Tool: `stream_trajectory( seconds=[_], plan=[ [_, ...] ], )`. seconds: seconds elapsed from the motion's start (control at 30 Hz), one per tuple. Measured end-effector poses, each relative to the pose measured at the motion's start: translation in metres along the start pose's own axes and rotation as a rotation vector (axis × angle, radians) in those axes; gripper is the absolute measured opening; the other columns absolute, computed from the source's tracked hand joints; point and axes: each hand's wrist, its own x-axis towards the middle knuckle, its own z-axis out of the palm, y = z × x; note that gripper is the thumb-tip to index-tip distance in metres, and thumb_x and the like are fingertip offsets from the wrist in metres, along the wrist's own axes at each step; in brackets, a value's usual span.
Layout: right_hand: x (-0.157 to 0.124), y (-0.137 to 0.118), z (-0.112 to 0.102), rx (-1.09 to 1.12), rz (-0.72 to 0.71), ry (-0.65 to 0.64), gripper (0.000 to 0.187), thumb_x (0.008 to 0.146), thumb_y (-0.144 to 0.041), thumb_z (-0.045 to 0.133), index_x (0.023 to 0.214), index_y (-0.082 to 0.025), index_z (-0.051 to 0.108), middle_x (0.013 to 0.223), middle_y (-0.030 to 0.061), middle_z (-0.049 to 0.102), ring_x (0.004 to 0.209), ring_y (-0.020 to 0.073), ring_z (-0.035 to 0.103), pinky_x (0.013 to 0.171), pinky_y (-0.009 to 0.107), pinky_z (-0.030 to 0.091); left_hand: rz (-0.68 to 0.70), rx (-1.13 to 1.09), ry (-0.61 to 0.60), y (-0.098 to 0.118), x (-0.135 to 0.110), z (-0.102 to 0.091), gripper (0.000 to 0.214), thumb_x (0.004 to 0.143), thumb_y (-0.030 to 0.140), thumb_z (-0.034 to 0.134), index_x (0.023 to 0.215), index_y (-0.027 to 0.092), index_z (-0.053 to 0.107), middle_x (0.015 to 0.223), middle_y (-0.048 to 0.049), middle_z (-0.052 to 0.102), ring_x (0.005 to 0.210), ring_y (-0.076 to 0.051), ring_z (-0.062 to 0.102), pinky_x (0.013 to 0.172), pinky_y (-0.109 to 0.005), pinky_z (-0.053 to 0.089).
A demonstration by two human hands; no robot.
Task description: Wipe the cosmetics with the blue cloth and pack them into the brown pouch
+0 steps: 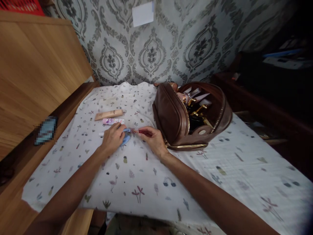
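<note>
My left hand [113,137] is closed on a light blue cloth [125,140], part of which hangs below the fingers. Between thumb and fingers, my right hand [153,139] pinches a slim reddish cosmetic item [144,132]; its pinkish end meets the cloth. Its exact kind is too small to make out. Just beyond my left hand lie a beige squeeze tube [109,115] and a smaller pink-and-white tube [113,121]. A white stick-like item [101,133] shows partly beside that hand. Right of my hands stands an unzipped brown cosmetic bag [171,112], with several gold-trimmed cosmetics inside.
A white patterned cloth [132,176] covers the table. Wooden furniture [41,58] rises at the left, with a blurred-out blue item [46,130] on its ledge. Patterned wallpaper [151,42] backs the table. Dark furniture [256,94] borders the right side.
</note>
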Motion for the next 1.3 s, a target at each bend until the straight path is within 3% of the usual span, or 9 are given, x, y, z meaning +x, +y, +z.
stream_trajectory(
  seconds=[0.1,0.2,0.33,0.47,0.6,0.8,1.0,1.13,1.3],
  plan=[
    [-0.001,0.001,0.0,-0.023,-0.021,0.004,0.025,0.071,-0.035,0.076,0.09,-0.021,0.07,0.086,0.0035,0.072,0.079,0.0182,0.067,0.079,0.034,0.055,0.009,-0.122,0.121,0.004,-0.002,-0.001,0.026,0.089,0.011,0.048,0.109,0.021,0.061,0.102,-0.0063,0.068,0.096,-0.024,0.064,0.075,-0.034,0.05],
    [-0.003,0.002,0.001,-0.062,-0.065,-0.004,0.035,0.072,-0.03,0.075,0.105,-0.021,0.067,0.088,0.0027,0.071,0.078,0.0165,0.066,0.078,0.032,0.055,0.168,-0.263,0.239,0.016,-0.004,-0.003,0.022,0.093,0.013,0.045,0.108,0.019,0.06,0.099,-0.0063,0.069,0.093,-0.021,0.064,0.081,-0.033,0.051],
    [-0.004,0.002,0.002,-0.122,-0.114,-0.024,0.042,0.074,-0.032,0.076,0.113,-0.022,0.064,0.089,0.0025,0.07,0.075,0.015,0.065,0.076,0.031,0.055,0.377,-0.288,0.231,0.03,-0.007,-0.005,0.024,0.094,0.009,0.041,0.101,0.019,0.062,0.098,-0.0064,0.07,0.093,-0.02,0.063,0.081,-0.03,0.05],
    [-0.005,-0.001,0.0,-0.159,-0.139,-0.031,0.036,0.079,-0.032,0.071,0.113,-0.023,0.065,0.09,0.0023,0.07,0.079,0.0153,0.066,0.078,0.031,0.055,0.227,-0.2,0.131,0.019,-0.004,-0.002,0.024,0.09,0.007,0.044,0.099,0.021,0.062,0.096,-0.0054,0.07,0.092,-0.022,0.062,0.077,-0.033,0.05],
    [-0.007,-0.004,-0.001,-0.235,-0.191,-0.056,0.016,0.082,-0.028,0.067,0.096,-0.023,0.073,0.093,0.0041,0.069,0.082,0.0163,0.064,0.078,0.031,0.054,0.065,-0.143,0.054,0.003,0.0,0.0,0.023,0.087,0.009,0.045,0.098,0.021,0.063,0.096,-0.0058,0.07,0.092,-0.025,0.062,0.077,-0.035,0.049],
    [-0.005,0.002,0.0,-0.161,-0.083,0.018,0.033,0.074,-0.037,0.078,0.101,-0.021,0.069,0.096,0.0048,0.066,0.08,0.0165,0.067,0.077,0.032,0.058,0.034,-0.165,0.018,0.0,0.001,0.0,0.023,0.087,0.011,0.045,0.098,0.022,0.062,0.098,-0.0052,0.069,0.093,-0.024,0.062,0.078,-0.035,0.048],
    [-0.005,0.0,-0.001,-0.086,-0.016,0.023,0.023,0.069,-0.036,0.078,0.082,-0.018,0.069,0.09,0.0041,0.064,0.074,0.0157,0.065,0.072,0.031,0.058,0.01,-0.18,0.026,0.001,0.0,-0.003,0.022,0.086,0.011,0.047,0.098,0.022,0.061,0.097,-0.0045,0.069,0.094,-0.023,0.063,0.078,-0.034,0.048],
    [-0.009,-0.003,0.003,-0.035,0.065,-0.052,0.026,0.072,-0.035,0.073,0.092,-0.02,0.071,0.075,-0.0006,0.065,0.058,0.0132,0.06,0.052,0.026,0.052,0.072,-0.25,0.135,0.009,-0.002,-0.007,0.019,0.091,0.015,0.045,0.1,0.02,0.061,0.097,-0.0059,0.069,0.095,-0.023,0.063,0.083,-0.034,0.049],
    [-0.011,-0.006,0.005,-0.068,0.007,-0.1,0.023,0.073,-0.025,0.069,0.096,-0.021,0.068,0.082,-0.0009,0.07,0.062,0.0119,0.063,0.061,0.025,0.054,0.315,-0.294,0.144,0.024,-0.006,-0.009,0.024,0.093,0.012,0.042,0.103,0.019,0.062,0.101,-0.0075,0.071,0.095,-0.021,0.062,0.082,-0.033,0.05]
  ],
)
